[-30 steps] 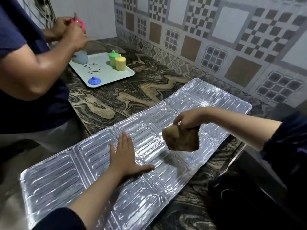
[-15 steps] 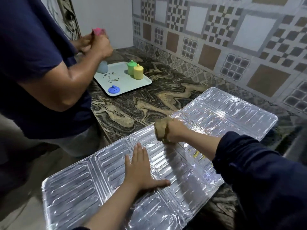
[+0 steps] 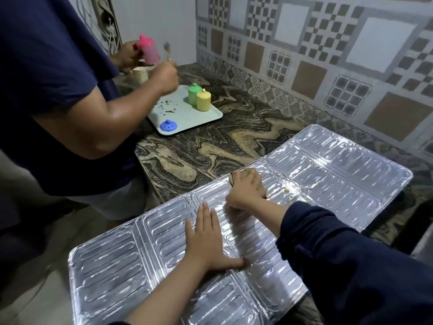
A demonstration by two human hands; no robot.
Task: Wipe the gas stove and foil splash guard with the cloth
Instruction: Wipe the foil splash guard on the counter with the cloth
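The ribbed silver foil splash guard [image 3: 339, 170] lies flat across the marbled counter, its near end hanging over the counter's edge. My left hand [image 3: 207, 242] rests flat on its middle panel, fingers straight and thumb spread. My right hand [image 3: 246, 190] grips a brownish cloth [image 3: 234, 175] and presses it onto the foil just beyond my left hand; the hand hides most of the cloth. Small yellowish specks [image 3: 289, 195] sit on the foil to the right of that hand. The gas stove is not in view.
Another person [image 3: 58, 90] stands at the left by the counter, holding a pink container [image 3: 146, 49]. A pale tray [image 3: 199, 118] there carries green and yellow containers [image 3: 199, 97] and a blue lid [image 3: 168, 125]. A tiled wall [image 3: 328, 55] backs the counter.
My right hand came down from the air with the cloth, pressed it on the foil and slid it left toward the far edge. My left hand stayed flat on the foil.
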